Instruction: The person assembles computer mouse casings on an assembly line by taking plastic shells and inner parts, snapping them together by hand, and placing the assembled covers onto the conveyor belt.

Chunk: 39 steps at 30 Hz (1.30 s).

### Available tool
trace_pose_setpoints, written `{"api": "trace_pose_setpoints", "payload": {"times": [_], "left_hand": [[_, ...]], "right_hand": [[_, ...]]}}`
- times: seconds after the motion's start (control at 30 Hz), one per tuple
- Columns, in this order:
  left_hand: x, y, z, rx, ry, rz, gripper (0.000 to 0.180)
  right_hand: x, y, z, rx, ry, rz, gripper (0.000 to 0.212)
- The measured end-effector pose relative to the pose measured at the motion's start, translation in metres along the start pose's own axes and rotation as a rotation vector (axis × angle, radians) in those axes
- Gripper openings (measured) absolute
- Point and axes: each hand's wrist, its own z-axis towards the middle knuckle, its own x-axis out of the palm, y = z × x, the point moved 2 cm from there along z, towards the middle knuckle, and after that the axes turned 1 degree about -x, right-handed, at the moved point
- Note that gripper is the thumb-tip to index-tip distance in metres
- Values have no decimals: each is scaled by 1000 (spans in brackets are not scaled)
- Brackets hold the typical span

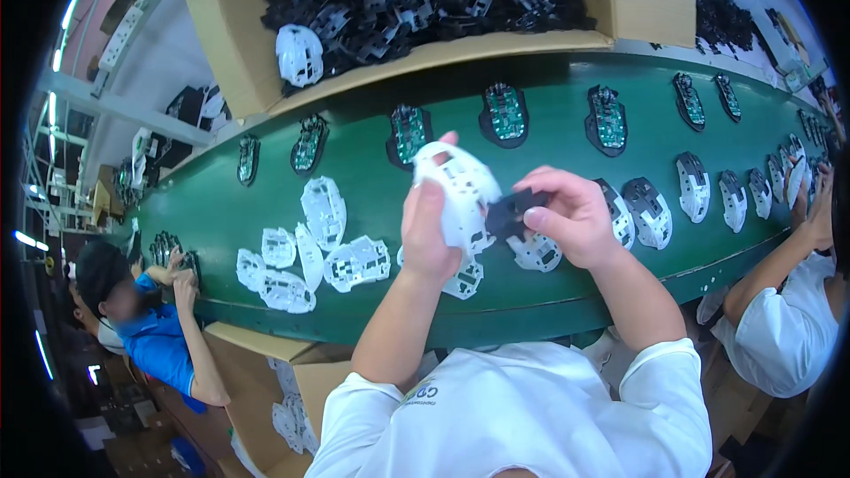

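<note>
My left hand (428, 235) grips a white plastic mouse shell (460, 186), held up above the green bench. Close against its right side, my right hand (571, 217) pinches a small black plastic part (515, 214) between thumb and fingers. Whether the two pieces touch cannot be made out. Under and beside my hands lie more white shells (537, 252), partly covered. To the left is a loose group of white shells (358, 263). On the right, shells fitted with black parts (648, 212) lie in a row.
Mouse bases with green circuit boards (506, 113) line the far side of the green bench (354, 181). Behind them stands a cardboard box (443, 46) of black parts, with one white shell (299, 55). Co-workers sit at left (159, 336) and right (784, 327). Another cardboard box (257, 345) stands below the bench.
</note>
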Motion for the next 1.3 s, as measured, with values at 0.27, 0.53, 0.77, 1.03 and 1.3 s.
{"api": "trace_pose_setpoints", "payload": {"times": [0.27, 0.53, 0.77, 1.03, 1.3], "left_hand": [[3, -11, -3, -219, 126, -55, 59], [2, -4, -9, -219, 139, 35, 53], [3, -2, -12, -233, 90, 13, 52], [-3, 2, -18, -366, 223, 174, 71], [7, -12, -26, 322, 42, 356, 45]], "right_hand": [[15, 22, 5, -304, 393, -621, 37], [21, 22, 5, -374, 380, -780, 36], [24, 21, 3, -319, 378, -868, 37], [20, 8, 12, -103, 281, -689, 105], [18, -16, 11, -61, -250, 168, 82]]}}
